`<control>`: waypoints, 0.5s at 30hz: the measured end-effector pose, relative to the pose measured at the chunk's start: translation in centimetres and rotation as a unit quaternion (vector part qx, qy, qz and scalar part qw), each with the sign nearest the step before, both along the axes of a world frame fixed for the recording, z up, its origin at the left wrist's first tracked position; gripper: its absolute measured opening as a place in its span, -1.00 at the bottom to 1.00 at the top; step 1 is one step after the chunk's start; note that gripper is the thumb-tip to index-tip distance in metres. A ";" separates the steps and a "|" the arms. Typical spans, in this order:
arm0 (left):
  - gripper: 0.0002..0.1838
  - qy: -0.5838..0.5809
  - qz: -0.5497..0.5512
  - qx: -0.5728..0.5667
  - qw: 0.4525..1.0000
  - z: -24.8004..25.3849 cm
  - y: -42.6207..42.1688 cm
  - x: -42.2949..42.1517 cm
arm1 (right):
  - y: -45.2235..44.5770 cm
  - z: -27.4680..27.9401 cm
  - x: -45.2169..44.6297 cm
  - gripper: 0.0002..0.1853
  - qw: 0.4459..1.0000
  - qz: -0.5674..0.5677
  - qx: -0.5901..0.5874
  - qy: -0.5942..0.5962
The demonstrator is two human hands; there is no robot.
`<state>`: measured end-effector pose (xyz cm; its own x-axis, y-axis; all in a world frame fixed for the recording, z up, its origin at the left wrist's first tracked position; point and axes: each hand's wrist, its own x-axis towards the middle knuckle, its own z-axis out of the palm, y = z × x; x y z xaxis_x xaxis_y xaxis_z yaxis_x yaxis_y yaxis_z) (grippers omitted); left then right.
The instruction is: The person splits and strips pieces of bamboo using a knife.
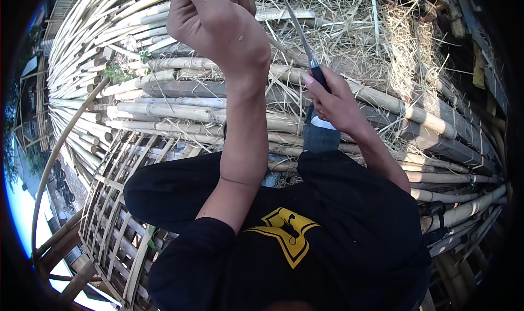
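My left hand [215, 24] is raised close to the camera at the top, its fingers curled in. Whatever it may hold is hidden behind the fingers and the frame's top edge. In my right hand [338, 103] is a knife [301, 33], gripped by its dark handle with the thumb along it. The narrow blade points up and slightly left, away from my body. Below the blade, pale bamboo strips and shavings [349, 43] lie scattered over bamboo poles [180, 63].
Many cut bamboo poles [76, 122] fan out at the left. A woven bamboo lattice basket [117, 223] stands beside my knee, with a curved bamboo strip [60, 152] arching above it. Squared timber beams [431, 139] run along the right.
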<state>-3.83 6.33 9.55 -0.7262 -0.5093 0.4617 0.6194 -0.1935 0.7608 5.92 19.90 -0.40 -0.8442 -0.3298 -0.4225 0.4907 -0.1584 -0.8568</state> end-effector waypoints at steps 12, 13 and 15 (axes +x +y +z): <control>-0.54 -0.039 0.003 0.054 0.998 0.4 -0.6 0.8 | -1.6 -5.9 0.1 -0.70 0.905 0.076 0.373 0.188; -0.54 -0.056 0.008 0.069 0.996 0.5 -0.8 1.0 | -1.6 -5.6 0.2 -0.70 0.907 0.075 0.371 0.185; -0.54 -0.049 -0.004 0.061 0.997 0.2 -0.9 1.1 | -0.5 -3.7 -0.6 -0.69 0.983 0.071 -0.031 -0.167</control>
<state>-2.76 5.48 9.72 -0.7697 -0.5507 0.3228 0.5408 -0.2938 0.7882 5.34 19.39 -4.13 -0.6058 -0.4685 -0.6431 0.7635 -0.1149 -0.6355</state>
